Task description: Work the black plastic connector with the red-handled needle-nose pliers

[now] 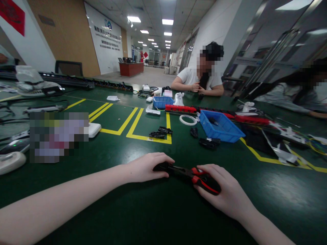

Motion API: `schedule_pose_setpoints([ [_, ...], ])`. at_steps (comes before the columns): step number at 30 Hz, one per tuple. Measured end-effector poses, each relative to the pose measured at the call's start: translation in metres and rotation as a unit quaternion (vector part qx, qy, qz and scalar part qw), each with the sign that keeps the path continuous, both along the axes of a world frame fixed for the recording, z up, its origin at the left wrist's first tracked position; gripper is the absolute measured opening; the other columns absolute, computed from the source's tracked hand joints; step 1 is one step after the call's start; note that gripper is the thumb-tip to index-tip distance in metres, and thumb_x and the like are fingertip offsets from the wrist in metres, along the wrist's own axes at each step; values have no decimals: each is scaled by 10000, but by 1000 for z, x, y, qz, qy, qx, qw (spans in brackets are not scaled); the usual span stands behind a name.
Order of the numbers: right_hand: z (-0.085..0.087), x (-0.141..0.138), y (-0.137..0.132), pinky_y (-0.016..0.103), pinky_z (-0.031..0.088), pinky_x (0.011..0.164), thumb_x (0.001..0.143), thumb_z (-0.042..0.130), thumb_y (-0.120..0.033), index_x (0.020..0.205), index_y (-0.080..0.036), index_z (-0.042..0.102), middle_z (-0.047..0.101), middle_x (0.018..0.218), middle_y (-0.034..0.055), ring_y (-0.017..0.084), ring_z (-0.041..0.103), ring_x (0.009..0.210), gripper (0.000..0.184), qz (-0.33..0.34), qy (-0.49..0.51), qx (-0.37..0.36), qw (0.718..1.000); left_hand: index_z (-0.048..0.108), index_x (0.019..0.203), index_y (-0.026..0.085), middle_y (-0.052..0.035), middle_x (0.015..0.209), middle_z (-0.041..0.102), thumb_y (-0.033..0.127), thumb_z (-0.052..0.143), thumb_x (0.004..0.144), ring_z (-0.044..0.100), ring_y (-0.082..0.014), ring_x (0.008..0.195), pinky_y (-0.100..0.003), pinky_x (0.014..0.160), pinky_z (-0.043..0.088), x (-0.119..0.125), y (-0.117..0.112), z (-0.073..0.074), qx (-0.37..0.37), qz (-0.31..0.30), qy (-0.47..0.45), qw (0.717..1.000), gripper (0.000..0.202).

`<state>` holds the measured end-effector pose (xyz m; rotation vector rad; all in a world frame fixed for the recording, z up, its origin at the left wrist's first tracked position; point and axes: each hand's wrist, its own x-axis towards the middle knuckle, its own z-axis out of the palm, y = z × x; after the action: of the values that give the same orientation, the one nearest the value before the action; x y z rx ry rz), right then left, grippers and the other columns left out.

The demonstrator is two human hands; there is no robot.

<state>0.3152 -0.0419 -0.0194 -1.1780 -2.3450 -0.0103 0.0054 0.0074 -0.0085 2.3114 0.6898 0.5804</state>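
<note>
Pliers [190, 173] lie on the counter [163, 217], on the person's side of the blue bin [219, 126], long axis left to right. Right hand [222, 192] wraps the red-and-black handles; left hand [146, 167] curls over the black nose end

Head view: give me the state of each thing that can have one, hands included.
Left hand, closed over a black part on the table.
Right hand, closed around the pliers at the handles.
Pliers, low on the table, tip at the black part.
Large blue bin, open, a dark tool inside.
Small blue bin, open, upright.
White ring, lying flat.
</note>
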Motion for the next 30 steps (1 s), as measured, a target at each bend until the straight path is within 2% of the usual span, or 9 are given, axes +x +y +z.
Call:
schedule_pose_setpoints([
  [6,5,-4,-1,392,572,818,869,660,-304,1205,-251,580,697,1092,72,243,670,981,350,18,-14,-13,1000,626,1196,186,-78,1212,658,176,692,916,637,-219,1124,-354,961,520,0,2,-3,18,-23,-6,1000,288],
  [12,1,-3,-1,381,580,819,881,651,-332,1225,-266,573,690,1105,60,232,673,977,360,16,7,-24,1000,633,1205,192,-64,1203,683,205,715,905,664,-211,1094,-355,958,531,-1,3,-4,12,-12,-5,1000,312],
  [19,9,-9,-2,356,597,794,862,669,-311,1182,-242,602,704,1073,66,226,692,941,334,13,-3,-30,999,645,1203,190,-74,1210,689,221,714,907,674,-215,1093,-360,964,535,-1,3,-6,17,-14,-13,1000,305],
  [25,9,-8,-3,375,597,813,869,654,-301,1199,-232,591,701,1088,84,238,693,959,342,20,-3,-14,1000,646,1209,186,-82,1216,684,220,702,914,668,-220,1112,-368,977,532,-1,4,-7,22,-20,-12,999,303],
  [30,11,-11,-5,377,600,808,872,652,-294,1180,-232,597,707,1074,87,241,699,945,319,17,-9,-30,999,639,1217,185,-87,1237,674,208,695,918,661,-227,1126,-373,985,526,-1,3,-6,22,-23,-7,999,306],
])
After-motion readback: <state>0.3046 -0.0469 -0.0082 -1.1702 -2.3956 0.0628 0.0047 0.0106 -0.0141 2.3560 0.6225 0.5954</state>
